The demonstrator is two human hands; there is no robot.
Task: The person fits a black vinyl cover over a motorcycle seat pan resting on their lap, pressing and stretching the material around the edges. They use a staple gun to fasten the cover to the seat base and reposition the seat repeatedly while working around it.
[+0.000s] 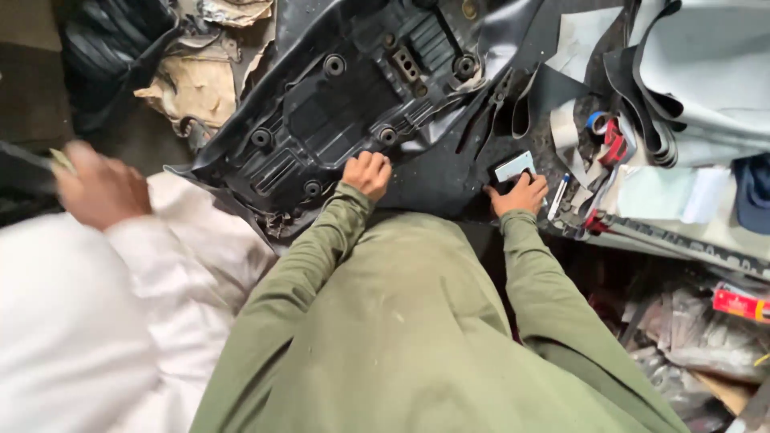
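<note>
Soft, even daylight with faint shadows and slight glare on the white sleeve (96,321), whose hand (100,188) at left is motion-blurred.

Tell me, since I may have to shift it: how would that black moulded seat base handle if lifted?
The seat base looks like a ribbed, rigid plastic shell, so it would probably stay stiff. Its loose black cover would likely flop and drag. Being long and curved, it may rock; the left hand rests on its edge, perhaps steadying it.

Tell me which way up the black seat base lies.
Upside down: the black seat base shows its ribbed underside and round rubber mounts; left hand rests on its edge.
</note>
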